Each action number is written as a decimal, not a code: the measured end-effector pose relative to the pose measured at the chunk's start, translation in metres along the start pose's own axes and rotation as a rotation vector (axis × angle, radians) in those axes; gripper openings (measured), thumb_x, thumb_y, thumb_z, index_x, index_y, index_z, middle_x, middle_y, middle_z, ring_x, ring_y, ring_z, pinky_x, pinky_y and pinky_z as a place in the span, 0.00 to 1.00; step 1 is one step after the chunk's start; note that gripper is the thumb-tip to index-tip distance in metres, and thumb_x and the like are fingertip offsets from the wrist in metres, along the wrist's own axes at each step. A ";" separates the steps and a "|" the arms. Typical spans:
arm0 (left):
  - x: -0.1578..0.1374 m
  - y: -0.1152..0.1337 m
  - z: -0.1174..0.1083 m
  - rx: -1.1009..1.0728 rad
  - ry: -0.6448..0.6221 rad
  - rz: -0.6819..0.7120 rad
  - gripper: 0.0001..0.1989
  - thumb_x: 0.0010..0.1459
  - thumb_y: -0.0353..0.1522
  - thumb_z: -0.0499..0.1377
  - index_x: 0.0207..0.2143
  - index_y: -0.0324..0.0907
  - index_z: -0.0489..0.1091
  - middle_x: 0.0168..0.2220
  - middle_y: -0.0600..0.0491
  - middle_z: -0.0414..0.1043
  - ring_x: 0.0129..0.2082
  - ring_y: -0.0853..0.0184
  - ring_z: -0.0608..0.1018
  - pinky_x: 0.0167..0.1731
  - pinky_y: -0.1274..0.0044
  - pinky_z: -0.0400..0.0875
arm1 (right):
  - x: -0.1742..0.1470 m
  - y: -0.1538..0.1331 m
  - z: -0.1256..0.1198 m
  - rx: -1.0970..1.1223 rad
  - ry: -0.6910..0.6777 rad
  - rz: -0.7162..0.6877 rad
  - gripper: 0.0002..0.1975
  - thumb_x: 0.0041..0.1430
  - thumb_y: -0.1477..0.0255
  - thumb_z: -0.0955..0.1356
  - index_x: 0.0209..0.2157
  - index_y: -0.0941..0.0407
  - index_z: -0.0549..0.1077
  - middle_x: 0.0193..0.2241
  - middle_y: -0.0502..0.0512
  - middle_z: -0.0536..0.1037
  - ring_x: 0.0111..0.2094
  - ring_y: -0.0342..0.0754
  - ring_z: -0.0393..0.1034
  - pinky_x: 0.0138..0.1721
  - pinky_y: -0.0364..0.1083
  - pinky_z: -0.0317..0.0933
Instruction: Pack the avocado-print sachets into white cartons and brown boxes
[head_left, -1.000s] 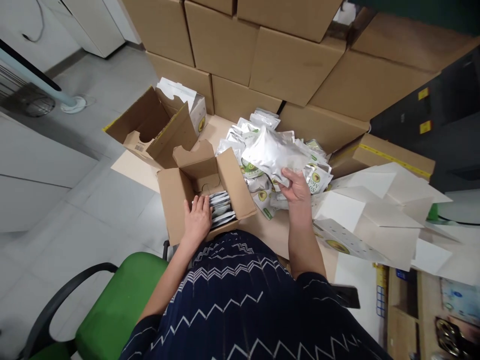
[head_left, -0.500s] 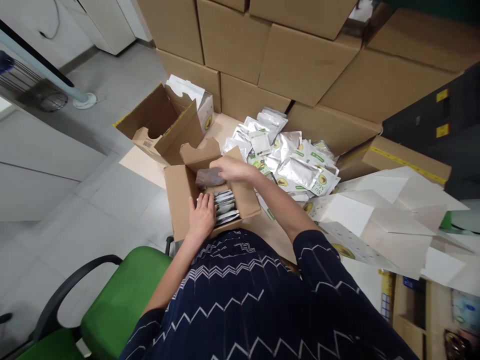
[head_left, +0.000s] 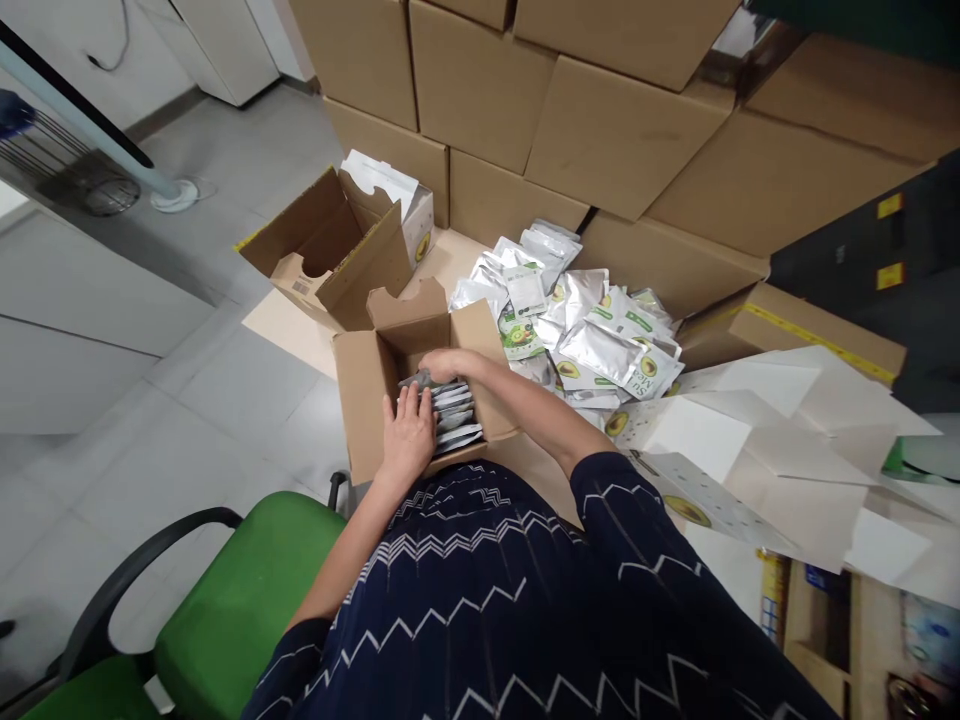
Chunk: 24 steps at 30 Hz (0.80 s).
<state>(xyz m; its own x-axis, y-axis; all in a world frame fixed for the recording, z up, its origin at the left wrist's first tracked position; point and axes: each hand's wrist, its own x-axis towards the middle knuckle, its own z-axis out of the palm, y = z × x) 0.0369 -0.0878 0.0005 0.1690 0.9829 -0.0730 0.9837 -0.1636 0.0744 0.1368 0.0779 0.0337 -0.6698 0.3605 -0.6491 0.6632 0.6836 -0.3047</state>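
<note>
In front of my body stands an open cardboard box (head_left: 366,410) with its flaps up. Several silvery pouches (head_left: 457,415) stand on edge in a row inside it. My left hand (head_left: 409,430) lies with fingers stretched over the row's left ends, touching them. Down inside the box, my right hand (head_left: 444,366) is closed on the top edge of a pouch (head_left: 415,380) at the far end of the row. That pouch is mostly hidden by the hands. Beyond the box lies a loose pile of silver and avocado-printed pouches (head_left: 600,345).
A second open cardboard box (head_left: 360,265) stands at the far left, with a white printed carton (head_left: 418,225) behind it. Stacked brown boxes (head_left: 487,90) wall off the back. Folded white cartons (head_left: 787,440) heap up on the right. A green chair (head_left: 247,590) is at lower left.
My right hand has lowered a pouch from above the box's far side down into the row. My left hand stays on the row. The view has shifted slightly.
</note>
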 end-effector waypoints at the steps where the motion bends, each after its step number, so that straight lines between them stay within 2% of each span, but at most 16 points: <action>1: 0.001 0.000 -0.001 0.008 -0.003 -0.003 0.26 0.69 0.34 0.44 0.65 0.30 0.61 0.68 0.34 0.57 0.68 0.47 0.62 0.66 0.49 0.50 | 0.000 0.000 0.002 -0.002 -0.005 -0.001 0.19 0.62 0.78 0.64 0.51 0.68 0.78 0.48 0.70 0.80 0.42 0.52 0.77 0.36 0.42 0.62; 6: 0.009 0.002 -0.005 0.022 -0.005 -0.003 0.31 0.68 0.37 0.47 0.68 0.27 0.54 0.71 0.35 0.49 0.70 0.45 0.55 0.66 0.49 0.50 | -0.003 0.000 0.005 -0.008 -0.008 -0.092 0.19 0.67 0.76 0.60 0.48 0.72 0.78 0.50 0.74 0.78 0.44 0.53 0.76 0.40 0.43 0.63; 11: 0.012 0.001 -0.006 0.032 -0.007 0.024 0.32 0.69 0.39 0.46 0.67 0.27 0.56 0.70 0.36 0.51 0.71 0.45 0.54 0.66 0.47 0.48 | -0.008 -0.006 0.008 0.000 0.004 -0.192 0.19 0.69 0.76 0.60 0.51 0.71 0.77 0.53 0.73 0.77 0.48 0.53 0.75 0.45 0.43 0.63; 15: 0.012 0.000 -0.003 0.032 -0.009 0.046 0.30 0.69 0.38 0.44 0.67 0.29 0.58 0.69 0.36 0.53 0.70 0.46 0.57 0.65 0.45 0.49 | -0.029 -0.012 0.007 0.012 0.056 -0.105 0.16 0.66 0.76 0.63 0.47 0.69 0.79 0.48 0.73 0.79 0.47 0.55 0.76 0.44 0.45 0.64; 18: 0.011 -0.002 -0.002 0.027 -0.002 0.047 0.30 0.69 0.38 0.44 0.67 0.29 0.57 0.69 0.36 0.54 0.70 0.46 0.57 0.65 0.45 0.49 | -0.058 0.004 0.000 0.313 0.282 -0.130 0.13 0.64 0.74 0.66 0.43 0.65 0.80 0.42 0.67 0.83 0.39 0.50 0.78 0.39 0.43 0.66; 20: 0.010 -0.003 -0.002 0.026 -0.001 0.055 0.30 0.69 0.38 0.44 0.67 0.29 0.57 0.69 0.36 0.54 0.70 0.46 0.57 0.65 0.45 0.48 | -0.076 0.030 -0.006 0.603 0.546 -0.193 0.12 0.65 0.72 0.65 0.43 0.61 0.79 0.37 0.59 0.83 0.33 0.44 0.76 0.35 0.40 0.66; 21: 0.009 -0.004 -0.002 0.025 0.001 0.059 0.30 0.69 0.38 0.44 0.67 0.29 0.57 0.69 0.36 0.54 0.70 0.46 0.57 0.66 0.46 0.48 | -0.081 0.046 -0.008 0.730 0.706 -0.181 0.13 0.66 0.70 0.64 0.43 0.60 0.78 0.35 0.56 0.83 0.30 0.41 0.75 0.33 0.39 0.66; 22: 0.009 -0.004 -0.002 0.023 0.004 0.062 0.30 0.70 0.38 0.43 0.67 0.29 0.57 0.69 0.36 0.54 0.70 0.47 0.57 0.66 0.46 0.49 | -0.084 0.064 -0.009 0.822 0.871 -0.120 0.14 0.68 0.69 0.62 0.44 0.59 0.77 0.33 0.54 0.82 0.28 0.39 0.74 0.32 0.38 0.65; 24: 0.009 -0.005 -0.002 0.017 0.011 0.065 0.30 0.70 0.38 0.43 0.67 0.30 0.58 0.69 0.37 0.54 0.70 0.47 0.58 0.66 0.47 0.49 | -0.081 0.100 -0.007 0.861 1.130 0.106 0.14 0.68 0.68 0.61 0.43 0.59 0.76 0.32 0.53 0.81 0.27 0.40 0.73 0.31 0.38 0.65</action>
<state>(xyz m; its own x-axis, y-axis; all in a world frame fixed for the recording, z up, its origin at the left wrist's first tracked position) 0.0336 -0.0783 0.0014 0.2318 0.9711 -0.0573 0.9716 -0.2283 0.0616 0.2548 0.1213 0.0608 -0.2350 0.9690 0.0758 0.4446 0.1765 -0.8782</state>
